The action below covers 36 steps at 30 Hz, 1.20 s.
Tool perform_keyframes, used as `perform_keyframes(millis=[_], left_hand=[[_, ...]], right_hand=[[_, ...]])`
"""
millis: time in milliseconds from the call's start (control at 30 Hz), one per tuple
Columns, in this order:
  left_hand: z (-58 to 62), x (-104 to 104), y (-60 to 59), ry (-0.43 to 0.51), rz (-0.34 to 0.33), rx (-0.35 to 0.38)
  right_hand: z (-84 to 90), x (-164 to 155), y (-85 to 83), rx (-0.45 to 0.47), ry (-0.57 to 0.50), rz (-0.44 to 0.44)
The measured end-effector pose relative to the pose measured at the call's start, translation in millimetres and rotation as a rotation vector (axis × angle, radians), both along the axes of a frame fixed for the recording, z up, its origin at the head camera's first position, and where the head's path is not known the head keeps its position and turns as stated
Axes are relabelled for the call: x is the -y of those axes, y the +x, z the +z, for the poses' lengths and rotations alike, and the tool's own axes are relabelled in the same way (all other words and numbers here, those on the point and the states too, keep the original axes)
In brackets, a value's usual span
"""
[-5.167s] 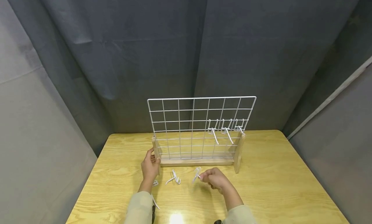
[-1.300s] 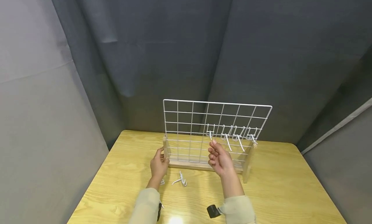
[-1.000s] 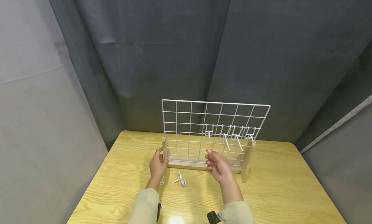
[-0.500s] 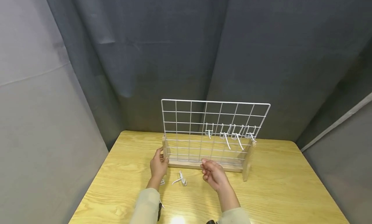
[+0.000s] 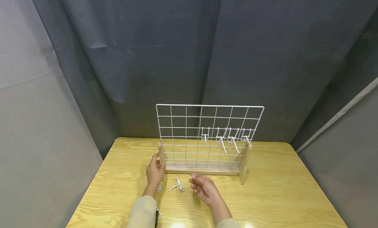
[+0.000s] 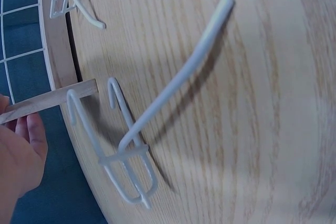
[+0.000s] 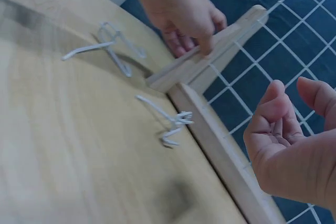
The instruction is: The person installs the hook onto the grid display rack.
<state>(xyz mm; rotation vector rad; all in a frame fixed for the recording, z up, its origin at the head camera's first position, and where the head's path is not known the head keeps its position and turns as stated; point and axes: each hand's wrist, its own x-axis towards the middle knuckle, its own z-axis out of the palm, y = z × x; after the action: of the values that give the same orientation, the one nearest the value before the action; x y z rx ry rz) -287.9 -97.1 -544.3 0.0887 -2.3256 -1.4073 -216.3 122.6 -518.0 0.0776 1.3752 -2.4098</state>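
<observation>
My left hand (image 5: pixel 155 172) grips the left wooden side post (image 5: pixel 160 149) of a white wire grid rack (image 5: pixel 200 117). My right hand (image 5: pixel 204 189) hovers low over the table, its fingers loosely bent; in the right wrist view a gap shows between thumb and fingertips, with nothing held. Just left of it a white wire display hook (image 5: pixel 180 187) lies on the wood. Another loose hook (image 6: pixel 173 85) fills the left wrist view; from the head, my left wrist partly covers it. Several such hooks (image 5: pixel 235 145) hang in a row on the grid's right half.
The rack's wooden base (image 5: pixel 203 171) runs between two side posts. The wood-grain table (image 5: pixel 283 188) extends to both sides. A dark grey curtain (image 5: pixel 165 63) stands behind, with pale panels at left and right.
My right hand held a hook over the table, then hung it on the grid beside the others. Since then it has come down leftward, empty, near the loose hook. My left hand keeps its grip.
</observation>
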Motion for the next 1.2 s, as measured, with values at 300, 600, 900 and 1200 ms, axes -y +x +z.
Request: perform_keyframes(millis=[300, 600, 900, 1200], left_hand=[[-3.2, 2.1, -1.3, 0.012, -0.018, -0.017], [-0.7, 3.6, -4.4, -0.008, -0.005, -0.025], [0.0, 1.6, -3.6, 0.0, -0.019, -0.018], [-3.2, -1.5, -2.1, -0.005, 0.021, -0.02]], right_hand=[[-22.8, 15.4, 10.3, 0.056, -0.051, 0.085], [-38.9, 33.6, 16.5, 0.097, -0.02, 0.091], [-45.4, 46.0, 24.6, 0.095, 0.159, -0.065], [-57.4, 52.0, 13.1, -0.055, 0.444, -0.256]])
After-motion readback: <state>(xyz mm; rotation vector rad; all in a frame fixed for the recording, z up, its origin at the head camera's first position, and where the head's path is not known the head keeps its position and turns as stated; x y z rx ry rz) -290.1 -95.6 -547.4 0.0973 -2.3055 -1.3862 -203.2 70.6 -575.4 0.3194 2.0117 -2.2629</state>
